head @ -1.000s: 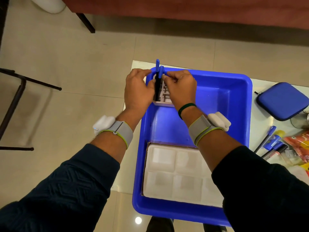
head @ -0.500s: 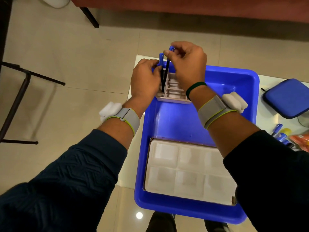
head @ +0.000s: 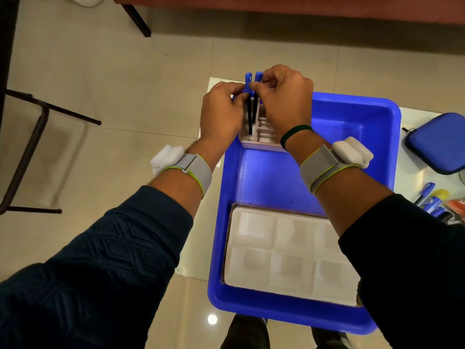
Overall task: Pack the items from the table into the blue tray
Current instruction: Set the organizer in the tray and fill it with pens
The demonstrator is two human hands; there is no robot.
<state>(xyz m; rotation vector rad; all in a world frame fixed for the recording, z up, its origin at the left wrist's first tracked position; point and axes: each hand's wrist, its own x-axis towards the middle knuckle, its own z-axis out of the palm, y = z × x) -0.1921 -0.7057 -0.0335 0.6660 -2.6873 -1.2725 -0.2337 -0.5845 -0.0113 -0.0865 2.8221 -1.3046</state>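
The blue tray sits on the white table. A white compartment box lies in its near end. At the far left corner stands a pale pen holder. Two black pens with blue caps stand upright in it side by side. My left hand pinches the left pen near its cap. My right hand pinches the right pen at its blue cap. The lower part of the holder is partly hidden by my right wrist.
A blue zipped pouch lies on the table to the right of the tray. Several blue pens and orange packets lie near the right edge. A dark chair frame stands on the tiled floor at left.
My right hand had lifted a pen high above the holder; it has come back down, and both pens now stand side by side in the holder. The view shifted slightly.
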